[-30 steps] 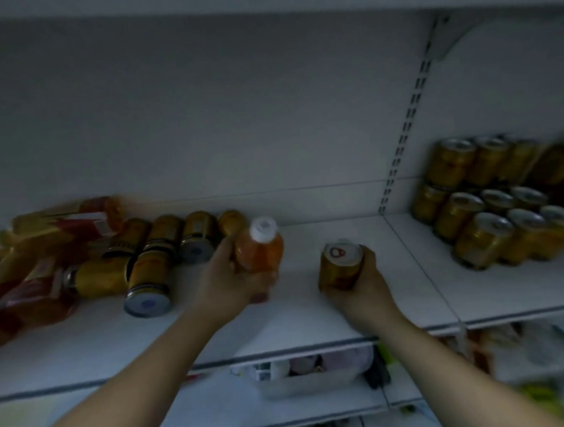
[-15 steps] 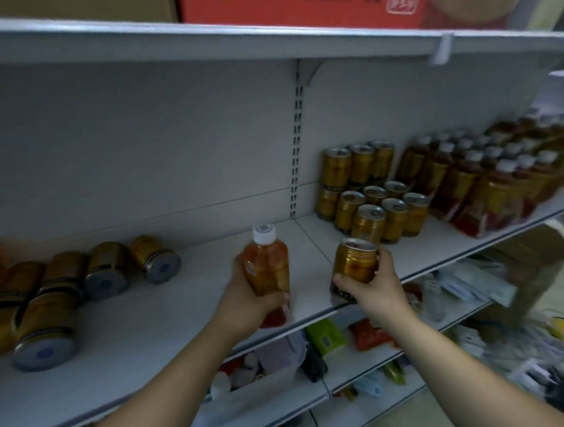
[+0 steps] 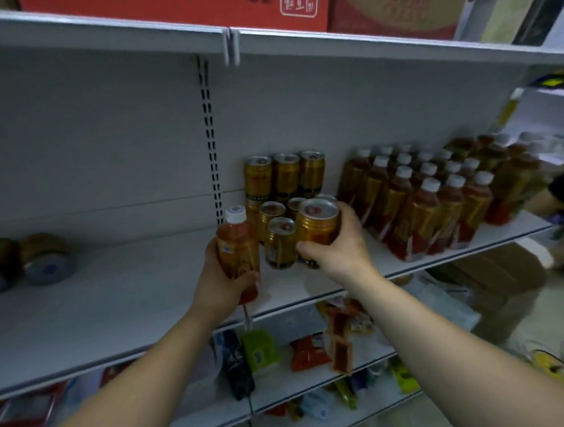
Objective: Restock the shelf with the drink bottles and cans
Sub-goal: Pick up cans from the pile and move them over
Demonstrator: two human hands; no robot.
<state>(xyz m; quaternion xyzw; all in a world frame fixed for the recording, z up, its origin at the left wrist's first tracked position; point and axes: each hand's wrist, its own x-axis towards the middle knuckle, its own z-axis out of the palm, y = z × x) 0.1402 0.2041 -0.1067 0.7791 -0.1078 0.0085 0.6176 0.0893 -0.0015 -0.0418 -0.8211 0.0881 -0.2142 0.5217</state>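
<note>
Holding stock above the shelf [image 3: 131, 308] front, the left grip [image 3: 219, 285] wraps a near-upright drink bottle [image 3: 238, 249], cap up, and the right grip [image 3: 340, 251] a gold can [image 3: 318, 227] tipped lid toward the camera; neither is placed. Beyond stand stacked cans [image 3: 285, 176] and bottle rows [image 3: 422, 204], with toppled cans [image 3: 29, 261] far left, so restocking seems partway.

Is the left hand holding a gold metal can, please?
No, the left hand grips a white-capped orange plastic bottle.
</note>
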